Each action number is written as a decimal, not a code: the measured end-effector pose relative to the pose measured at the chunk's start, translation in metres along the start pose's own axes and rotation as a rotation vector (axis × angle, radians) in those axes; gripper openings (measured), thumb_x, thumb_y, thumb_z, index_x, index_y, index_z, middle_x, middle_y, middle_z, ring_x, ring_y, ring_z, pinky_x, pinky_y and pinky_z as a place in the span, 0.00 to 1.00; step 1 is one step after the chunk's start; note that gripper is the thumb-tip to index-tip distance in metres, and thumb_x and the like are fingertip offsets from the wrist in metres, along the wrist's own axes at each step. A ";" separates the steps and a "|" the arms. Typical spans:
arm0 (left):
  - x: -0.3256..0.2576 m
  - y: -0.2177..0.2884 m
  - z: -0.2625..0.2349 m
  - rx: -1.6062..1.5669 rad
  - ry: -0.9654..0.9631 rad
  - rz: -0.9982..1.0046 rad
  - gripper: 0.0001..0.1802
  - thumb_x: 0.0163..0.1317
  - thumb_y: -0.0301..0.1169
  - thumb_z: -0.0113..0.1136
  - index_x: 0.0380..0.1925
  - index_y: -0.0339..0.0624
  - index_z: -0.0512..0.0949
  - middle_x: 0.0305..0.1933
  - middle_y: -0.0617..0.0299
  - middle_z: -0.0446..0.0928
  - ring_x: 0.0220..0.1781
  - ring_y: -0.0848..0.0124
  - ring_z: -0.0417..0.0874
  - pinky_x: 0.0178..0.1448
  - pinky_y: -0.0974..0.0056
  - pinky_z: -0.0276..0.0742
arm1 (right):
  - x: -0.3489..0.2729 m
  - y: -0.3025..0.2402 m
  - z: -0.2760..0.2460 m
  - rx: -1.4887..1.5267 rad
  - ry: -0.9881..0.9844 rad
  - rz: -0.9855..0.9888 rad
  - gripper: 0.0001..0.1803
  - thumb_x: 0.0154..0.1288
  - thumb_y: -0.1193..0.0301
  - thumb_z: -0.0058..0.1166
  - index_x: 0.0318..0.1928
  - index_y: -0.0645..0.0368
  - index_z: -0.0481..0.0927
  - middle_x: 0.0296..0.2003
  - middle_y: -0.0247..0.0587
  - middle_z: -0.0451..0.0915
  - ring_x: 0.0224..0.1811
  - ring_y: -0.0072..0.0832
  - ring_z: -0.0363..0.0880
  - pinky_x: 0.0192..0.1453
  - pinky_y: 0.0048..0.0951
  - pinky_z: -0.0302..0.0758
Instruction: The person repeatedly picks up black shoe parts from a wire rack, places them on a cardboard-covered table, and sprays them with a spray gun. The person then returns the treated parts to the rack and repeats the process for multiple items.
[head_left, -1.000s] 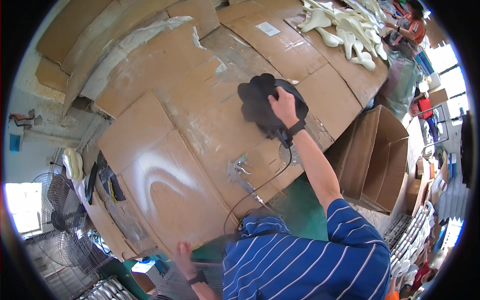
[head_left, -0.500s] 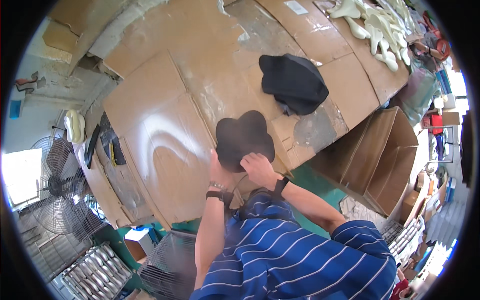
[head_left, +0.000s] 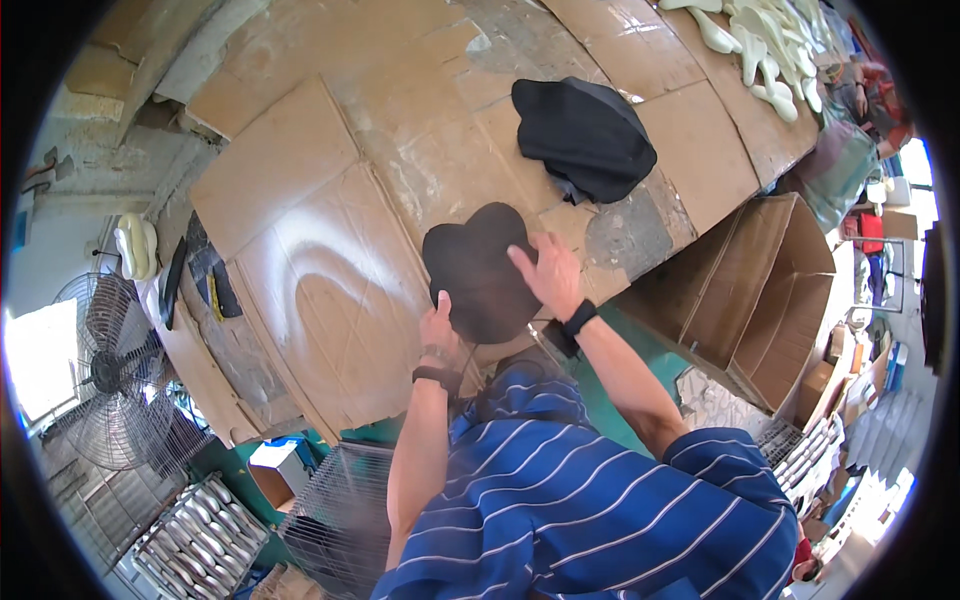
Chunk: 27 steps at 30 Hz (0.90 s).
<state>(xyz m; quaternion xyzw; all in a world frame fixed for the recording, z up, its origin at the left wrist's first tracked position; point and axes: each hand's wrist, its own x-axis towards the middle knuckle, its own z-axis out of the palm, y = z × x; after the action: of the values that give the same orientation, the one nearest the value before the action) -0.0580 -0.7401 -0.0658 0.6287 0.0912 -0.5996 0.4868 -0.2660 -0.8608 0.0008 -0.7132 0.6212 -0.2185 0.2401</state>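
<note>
A black, flat, lobed sheet (head_left: pixel 478 270), perhaps padding or fabric, is in front of me at the near edge of the cardboard-covered table. My left hand (head_left: pixel 438 330) grips its lower left edge, thumb on top and the other fingers mostly hidden. At its right side is my right hand (head_left: pixel 555 278), open, the thumb lying over the sheet and the fingers stretched apart from it. Farther off to the right, a heap of similar black pieces (head_left: pixel 585 140) rests on the table.
Cardboard (head_left: pixel 320 220) covers the table. Cream-coloured moulded shapes (head_left: pixel 765 60) are piled at the far right, near another person (head_left: pixel 880 105). A big open cardboard box (head_left: pixel 740 300) stands right of the table. To the left are a fan (head_left: pixel 105 370) and a rack of pale pieces (head_left: pixel 200 540).
My right hand has left the sheet's lower edge, moved up to its right side and spread its fingers. My left thumb now shows on top of the sheet. The view has shifted slightly.
</note>
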 end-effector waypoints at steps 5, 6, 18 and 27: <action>0.002 -0.011 -0.008 0.151 0.008 0.022 0.21 0.64 0.23 0.66 0.55 0.30 0.74 0.51 0.50 0.82 0.50 0.58 0.86 0.55 0.53 0.84 | 0.036 0.020 0.022 0.041 -0.035 0.013 0.10 0.56 0.67 0.68 0.32 0.61 0.83 0.35 0.49 0.82 0.41 0.49 0.82 0.46 0.45 0.78; -0.001 -0.012 -0.008 0.179 -0.021 0.034 0.22 0.63 0.21 0.66 0.56 0.31 0.74 0.52 0.51 0.82 0.50 0.58 0.86 0.55 0.54 0.83 | 0.041 0.022 0.023 0.029 0.005 -0.048 0.08 0.52 0.70 0.69 0.30 0.60 0.83 0.33 0.47 0.82 0.40 0.48 0.81 0.45 0.44 0.77; -0.023 -0.002 -0.002 0.095 -0.089 -0.005 0.29 0.63 0.37 0.67 0.59 0.34 0.74 0.48 0.60 0.81 0.42 0.71 0.81 0.36 0.67 0.70 | 0.069 -0.016 0.030 -0.004 -0.174 -0.524 0.04 0.55 0.70 0.62 0.32 0.53 0.83 0.32 0.39 0.82 0.41 0.41 0.82 0.45 0.42 0.77; -0.011 -0.022 -0.007 0.069 -0.186 0.162 0.20 0.59 0.14 0.59 0.53 0.31 0.76 0.51 0.53 0.82 0.52 0.63 0.82 0.58 0.61 0.77 | 0.079 -0.016 0.054 0.022 -0.121 -0.538 0.14 0.58 0.67 0.61 0.45 0.54 0.84 0.39 0.44 0.83 0.46 0.44 0.82 0.48 0.43 0.79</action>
<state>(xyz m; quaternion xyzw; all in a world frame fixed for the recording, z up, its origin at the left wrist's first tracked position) -0.0714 -0.7184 -0.0691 0.5919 -0.0260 -0.6168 0.5181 -0.2102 -0.9331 -0.0313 -0.8617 0.3914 -0.2384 0.2176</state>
